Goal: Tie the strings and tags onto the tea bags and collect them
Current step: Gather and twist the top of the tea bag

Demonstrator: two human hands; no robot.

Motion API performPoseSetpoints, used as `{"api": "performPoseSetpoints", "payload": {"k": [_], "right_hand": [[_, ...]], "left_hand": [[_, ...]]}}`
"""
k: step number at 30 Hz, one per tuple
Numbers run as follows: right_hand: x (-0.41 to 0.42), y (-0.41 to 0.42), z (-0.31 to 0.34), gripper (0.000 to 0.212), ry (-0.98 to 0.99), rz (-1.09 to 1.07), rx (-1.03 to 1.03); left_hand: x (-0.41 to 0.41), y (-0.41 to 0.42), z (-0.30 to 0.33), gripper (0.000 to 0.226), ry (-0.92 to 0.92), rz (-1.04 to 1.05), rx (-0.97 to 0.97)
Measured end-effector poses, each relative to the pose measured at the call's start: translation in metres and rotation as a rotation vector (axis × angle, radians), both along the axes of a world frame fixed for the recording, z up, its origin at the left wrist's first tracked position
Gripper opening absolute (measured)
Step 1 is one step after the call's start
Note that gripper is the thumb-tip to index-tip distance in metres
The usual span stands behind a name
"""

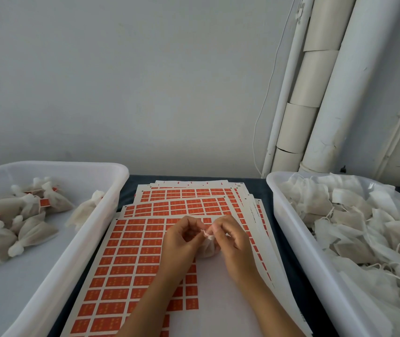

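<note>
Clearly the layout serves a flow from right to left. On the person's right stands a white bin [291,229] heaped with loose, untied tea bags [354,222] whose thin strings trail among them, close enough for the right hand to draw from. On the left, a matching bin [92,229] holds the finished bags [24,222], each cinched at the neck and several showing an orange tag, so it looks to be the collecting place. Between the bins, on the dark tabletop [264,188], lies a fanned stack of sheets of orange tags [131,259]; the nearest sheet has a bare white patch toward the front, which suggests tags are taken from that end first.

Both hands meet over the middle of the top sheet, directly above the tag supply. The left hand [179,242] has its fingers curled in and pinches the gathered neck of one tea bag [207,248], while the right hand [230,237] pinches the same neck from the other side, with a pale string [207,235] visible between the fingertips. The bag's filled body hangs below the fingers, just above the sheet, probably so its weight keeps the neck taut. Judging by this, the knot is being made; whether a tag is already on the string cannot be told.
</note>
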State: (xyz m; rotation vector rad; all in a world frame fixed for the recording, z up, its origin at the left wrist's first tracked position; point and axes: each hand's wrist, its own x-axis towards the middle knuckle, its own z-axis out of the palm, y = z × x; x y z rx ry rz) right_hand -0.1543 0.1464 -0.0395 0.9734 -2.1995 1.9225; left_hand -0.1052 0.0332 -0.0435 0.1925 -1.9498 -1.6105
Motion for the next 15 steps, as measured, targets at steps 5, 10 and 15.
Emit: {"api": "performPoseSetpoints", "payload": {"k": [5,10,15], "right_hand": [[-0.004,0.002,-0.001,0.01,-0.085,-0.034,-0.015],[-0.01,0.005,-0.001,0.008,-0.206,0.012,0.001],[-0.011,0.006,0.0,0.011,-0.269,0.11,0.024]], "left_hand": [[0.0,0.002,-0.001,0.017,-0.04,0.025,-0.084],[0.0,0.001,0.0,0.024,-0.055,0.055,-0.116],[0.001,-0.001,0.0,0.022,-0.055,0.052,-0.105]]}}
